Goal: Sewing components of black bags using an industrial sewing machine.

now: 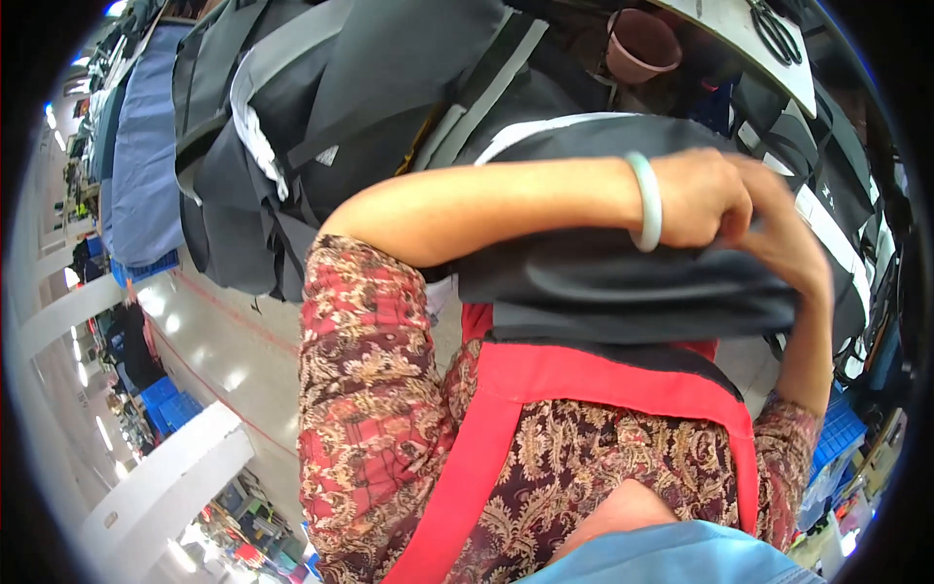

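My left hand, with a pale green bangle at its wrist, reaches across from the left. Its fingers are curled closed, and whatever they hold, if anything, is hidden. My right hand meets it from the right, its fingers partly behind the left hand and smeared by motion. Both hands are over a large black sheet of smooth, fabric-like material that spreads before my red apron. A white strip runs along the far edge of that material. I cannot tell whether either hand grips the sheet.
Black fabric pieces with grey straps are heaped at the far left. A blue-grey cloth stack lies beyond them. A pink bucket stands at the back, near a white tabletop with black scissors. More black pieces are at the right.
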Motion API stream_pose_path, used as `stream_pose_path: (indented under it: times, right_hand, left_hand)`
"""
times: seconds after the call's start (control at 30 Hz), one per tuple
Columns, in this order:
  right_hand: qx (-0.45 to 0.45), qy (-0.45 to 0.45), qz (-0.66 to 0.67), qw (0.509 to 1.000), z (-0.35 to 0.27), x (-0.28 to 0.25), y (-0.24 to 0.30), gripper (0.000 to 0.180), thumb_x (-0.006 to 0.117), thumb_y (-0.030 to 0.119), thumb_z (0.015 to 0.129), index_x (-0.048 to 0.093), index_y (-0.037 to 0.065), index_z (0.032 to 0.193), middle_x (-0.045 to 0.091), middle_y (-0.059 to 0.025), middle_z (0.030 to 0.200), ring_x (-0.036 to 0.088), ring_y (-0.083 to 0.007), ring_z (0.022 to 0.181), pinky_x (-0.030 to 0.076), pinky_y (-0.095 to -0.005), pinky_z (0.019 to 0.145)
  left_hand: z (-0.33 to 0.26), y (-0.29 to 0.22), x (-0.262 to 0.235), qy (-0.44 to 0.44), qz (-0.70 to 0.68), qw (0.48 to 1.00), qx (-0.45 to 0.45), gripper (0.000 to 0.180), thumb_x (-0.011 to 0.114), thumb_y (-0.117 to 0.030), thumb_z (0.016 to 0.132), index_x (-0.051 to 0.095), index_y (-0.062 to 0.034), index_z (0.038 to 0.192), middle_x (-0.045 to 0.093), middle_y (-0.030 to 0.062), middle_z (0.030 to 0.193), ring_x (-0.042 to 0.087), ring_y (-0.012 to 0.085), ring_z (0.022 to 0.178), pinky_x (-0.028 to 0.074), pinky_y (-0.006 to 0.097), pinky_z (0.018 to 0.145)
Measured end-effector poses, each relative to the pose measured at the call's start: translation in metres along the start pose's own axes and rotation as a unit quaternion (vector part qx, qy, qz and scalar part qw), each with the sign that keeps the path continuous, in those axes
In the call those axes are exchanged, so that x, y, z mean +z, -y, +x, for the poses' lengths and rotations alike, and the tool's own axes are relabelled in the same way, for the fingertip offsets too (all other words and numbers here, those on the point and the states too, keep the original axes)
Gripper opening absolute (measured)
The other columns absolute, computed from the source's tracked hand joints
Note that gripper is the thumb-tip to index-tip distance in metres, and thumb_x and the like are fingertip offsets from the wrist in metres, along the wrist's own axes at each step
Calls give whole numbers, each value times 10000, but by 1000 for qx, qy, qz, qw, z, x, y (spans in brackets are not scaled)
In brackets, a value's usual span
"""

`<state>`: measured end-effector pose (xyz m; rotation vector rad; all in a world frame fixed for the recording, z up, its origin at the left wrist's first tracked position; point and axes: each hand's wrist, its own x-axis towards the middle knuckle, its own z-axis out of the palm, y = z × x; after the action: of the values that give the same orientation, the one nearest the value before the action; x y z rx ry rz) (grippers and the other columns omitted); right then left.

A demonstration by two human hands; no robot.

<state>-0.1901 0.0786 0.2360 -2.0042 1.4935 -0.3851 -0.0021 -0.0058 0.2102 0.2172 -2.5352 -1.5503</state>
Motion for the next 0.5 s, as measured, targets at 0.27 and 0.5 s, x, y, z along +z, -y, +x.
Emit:
stream_pose_path:
  times: [0.27, 0.5]
  right_hand:
    - [89, 62, -6, 994, 8, 46, -17, 276, 709, 220, 844, 618, -19, 947, 587, -254, 797, 564, -428, 751, 448, -413, 658]
    - [73, 19, -40, 996, 15, 21, -4, 210, 706, 131, 826, 615, -25, 933, 580, -213, 775, 555, -396, 709, 453, -376, 650]
  left_hand:
    - [-173, 0, -60, -260, 116, 950, -127, 119, 625, -18, 862, 675, 15, 965, 641, 70, 820, 581, 119, 634, 472, 252, 599]
    - [-236, -46, -7, -233, 341, 881, -232, 197, 721, -80, 790, 677, -32, 977, 650, 101, 916, 626, 232, 800, 497, 331, 694]
